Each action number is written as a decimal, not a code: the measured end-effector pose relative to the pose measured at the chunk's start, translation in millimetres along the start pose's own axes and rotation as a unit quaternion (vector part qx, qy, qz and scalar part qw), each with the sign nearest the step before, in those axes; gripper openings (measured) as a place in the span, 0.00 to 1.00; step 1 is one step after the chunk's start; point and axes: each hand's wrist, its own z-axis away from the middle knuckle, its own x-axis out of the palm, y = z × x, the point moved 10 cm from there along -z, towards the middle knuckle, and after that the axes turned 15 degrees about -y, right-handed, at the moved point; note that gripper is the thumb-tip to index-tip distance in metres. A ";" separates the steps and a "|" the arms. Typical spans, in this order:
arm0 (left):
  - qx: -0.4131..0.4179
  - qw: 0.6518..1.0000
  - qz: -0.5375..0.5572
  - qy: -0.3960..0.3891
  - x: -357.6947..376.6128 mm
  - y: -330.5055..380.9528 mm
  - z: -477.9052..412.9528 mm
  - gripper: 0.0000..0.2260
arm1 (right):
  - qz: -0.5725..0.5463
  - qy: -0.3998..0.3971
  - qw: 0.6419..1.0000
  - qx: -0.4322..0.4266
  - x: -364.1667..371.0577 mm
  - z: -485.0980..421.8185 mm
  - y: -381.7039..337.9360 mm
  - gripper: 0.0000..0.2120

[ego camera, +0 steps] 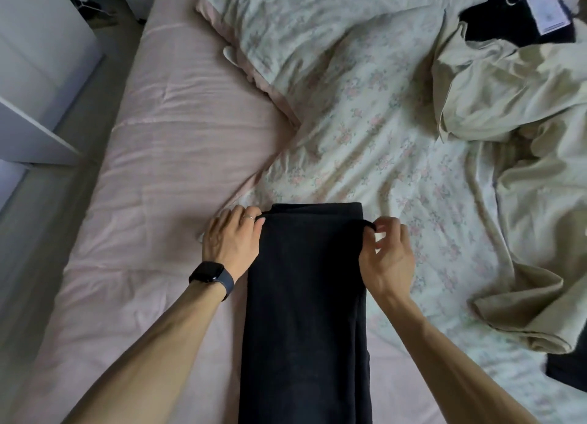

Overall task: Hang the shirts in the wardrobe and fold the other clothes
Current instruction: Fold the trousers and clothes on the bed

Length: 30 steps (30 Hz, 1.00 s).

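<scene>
Both hands on far corners of folded black garment (305, 296), ready for a fold toward the body.
Garment lies on the bed, long axis running straight away from the person; pink sheet (152, 176) lies left of it, floral duvet (365, 138) right of it and beyond. Left hand (232, 236) sits at its far-left corner, fingers curled onto the edge; right hand (386, 255) pinches its far-right corner with thumb and fingertip. Both look equally near. Likely next: lift the far end back along that axis.
</scene>
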 end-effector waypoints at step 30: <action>0.102 0.965 0.048 -0.237 84.3 98.4 293.3 0.31 | 0.273 -0.213 0.913 -0.215 94.8 248.6 44.5 0.32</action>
